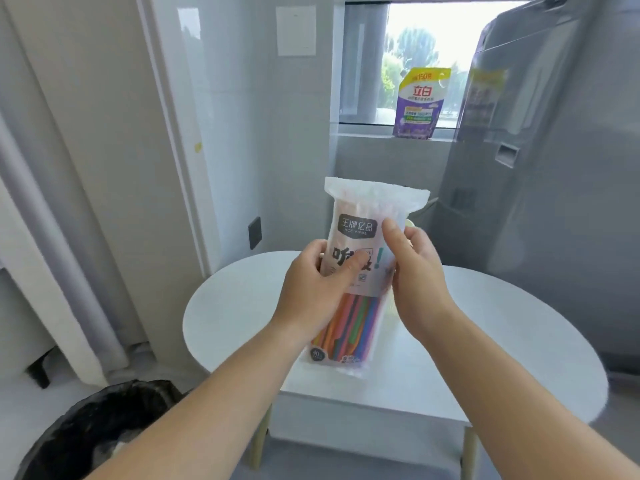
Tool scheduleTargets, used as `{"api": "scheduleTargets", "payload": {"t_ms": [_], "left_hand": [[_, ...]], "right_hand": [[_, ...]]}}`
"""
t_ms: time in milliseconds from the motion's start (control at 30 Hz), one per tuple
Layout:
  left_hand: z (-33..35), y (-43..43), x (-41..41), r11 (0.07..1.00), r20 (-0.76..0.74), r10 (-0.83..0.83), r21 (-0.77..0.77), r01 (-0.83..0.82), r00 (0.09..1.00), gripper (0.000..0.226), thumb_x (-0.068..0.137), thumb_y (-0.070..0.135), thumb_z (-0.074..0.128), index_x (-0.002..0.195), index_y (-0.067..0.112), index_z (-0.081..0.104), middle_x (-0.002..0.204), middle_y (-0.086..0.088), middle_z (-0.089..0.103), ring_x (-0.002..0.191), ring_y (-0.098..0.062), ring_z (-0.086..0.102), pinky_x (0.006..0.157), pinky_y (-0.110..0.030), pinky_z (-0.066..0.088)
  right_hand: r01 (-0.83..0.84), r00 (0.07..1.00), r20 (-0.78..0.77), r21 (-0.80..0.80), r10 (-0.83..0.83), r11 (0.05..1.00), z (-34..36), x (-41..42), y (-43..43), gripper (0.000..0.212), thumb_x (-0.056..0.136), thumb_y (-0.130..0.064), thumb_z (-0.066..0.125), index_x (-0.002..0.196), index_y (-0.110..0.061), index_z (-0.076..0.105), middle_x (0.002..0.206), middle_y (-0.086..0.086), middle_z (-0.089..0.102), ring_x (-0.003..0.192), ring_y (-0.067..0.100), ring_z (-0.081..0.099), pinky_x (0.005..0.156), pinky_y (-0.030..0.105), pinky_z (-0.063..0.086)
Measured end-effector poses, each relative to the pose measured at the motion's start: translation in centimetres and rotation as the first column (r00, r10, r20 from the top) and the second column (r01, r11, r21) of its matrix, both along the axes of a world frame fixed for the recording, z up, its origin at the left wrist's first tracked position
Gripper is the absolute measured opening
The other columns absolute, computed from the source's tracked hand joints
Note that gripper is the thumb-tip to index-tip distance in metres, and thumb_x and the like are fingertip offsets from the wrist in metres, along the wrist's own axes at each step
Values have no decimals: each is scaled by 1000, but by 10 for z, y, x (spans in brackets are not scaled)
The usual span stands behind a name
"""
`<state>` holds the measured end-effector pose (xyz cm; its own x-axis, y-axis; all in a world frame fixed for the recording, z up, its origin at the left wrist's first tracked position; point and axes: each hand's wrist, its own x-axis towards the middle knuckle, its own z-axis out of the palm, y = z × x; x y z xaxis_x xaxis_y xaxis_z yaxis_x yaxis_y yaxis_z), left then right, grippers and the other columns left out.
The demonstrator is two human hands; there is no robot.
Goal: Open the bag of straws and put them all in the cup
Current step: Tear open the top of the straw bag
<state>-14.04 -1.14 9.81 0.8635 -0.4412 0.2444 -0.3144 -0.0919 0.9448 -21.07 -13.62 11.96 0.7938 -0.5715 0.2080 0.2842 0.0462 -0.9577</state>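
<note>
Black-lined bin (104,431) nearest, low left. Above the white round table (519,341), bag of straws (360,237) upright, still sealed, clamped between left hand (318,285) and right hand (415,271). Behind it, a pale sliver, maybe the cup (410,223). Farther, purple pouch (420,102) on the windowsill.

Round white table (502,327) stands on pale wooden legs over grey floor. Behind it, a window (415,60) gives bright daylight; purple pouch (420,103) on its sill. Grey fridge (554,168) to the table's right. Black-lined bin (93,434) at its lower left. Walls white, glossy.
</note>
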Motion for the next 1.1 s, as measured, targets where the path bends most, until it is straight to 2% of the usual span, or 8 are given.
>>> {"api": "scheduleTargets", "payload": {"t_ms": [67, 167, 333, 433, 500, 667, 867, 1100], "left_hand": [[2, 0, -3, 1000, 14, -5, -22, 6, 1000, 26, 86, 47, 75, 102, 28, 66, 93, 12, 77, 82, -2, 73, 67, -21, 57], [1, 3, 4, 999, 17, 32, -19, -31, 999, 27, 84, 45, 78, 103, 31, 65, 93, 14, 76, 81, 2, 70, 65, -19, 52], [-8, 3, 10, 974, 146, 197, 87, -211, 969, 58, 79, 55, 77, 126, 29, 55, 120, 8, 55, 112, -7, 54, 86, -24, 46], [-2, 6, 9, 957, 184, 279, 26, -288, 943, 40, 82, 41, 78, 107, 25, 51, 116, 3, 52, 106, -13, 55, 78, -16, 44], [2, 8, 8, 965, 147, 261, -33, -259, 954, 29, 84, 35, 77, 96, 24, 53, 108, 2, 61, 99, -10, 62, 72, -13, 45], [4, 17, -7, 988, -64, 51, -140, -59, 997, 26, 90, 41, 73, 107, 26, 61, 109, 12, 71, 103, 0, 66, 92, -35, 57], [0, 32, -10, 992, -97, -20, -123, 8, 995, 19, 89, 35, 74, 99, 20, 67, 101, 4, 75, 101, -12, 71, 97, -42, 56], [-3, 43, -7, 990, -49, -95, -111, 89, 994, 34, 78, 41, 79, 97, 14, 68, 103, 2, 77, 106, -15, 71, 99, -42, 55]], "right_hand": [[22, 1000, 21, -72, -20, 997, 6, -5, -5, 27, 98, -39, 58, 97, -12, 54, 80, -15, 73, 73, 0, 67, 68, 17, 50], [35, 999, -9, -148, -37, 988, 6, -10, -9, 29, 98, -40, 57, 89, -13, 51, 76, -16, 72, 70, -2, 63, 71, 22, 45], [62, 998, -5, -193, -64, 979, -7, -6, -9, 26, 100, -37, 56, 123, -25, 61, 107, -12, 75, 99, 15, 72, 75, 36, 59], [20, 1000, 25, -208, -15, 978, -13, -5, -5, 18, 101, -28, 58, 118, -25, 60, 104, -19, 70, 107, 22, 70, 85, 44, 61], [-48, 999, 8, -197, 51, 979, -15, -5, 2, 19, 100, -22, 60, 119, -25, 59, 109, -2, 74, 107, 23, 70, 91, 42, 59], [-257, 966, -60, -165, 251, 952, -16, -10, 14, 37, 95, -38, 60, 126, -19, 61, 120, 12, 69, 114, 22, 68, 97, 42, 55], [-188, 982, -42, -140, 183, 972, -21, -14, 19, 15, 101, -20, 58, 94, -8, 63, 102, 11, 75, 101, 26, 71, 103, 49, 51], [-214, 977, -21, -54, 213, 975, -24, -14, 21, 26, 91, -24, 69, 100, 0, 66, 120, 16, 71, 110, 32, 69, 104, 49, 50]]}}
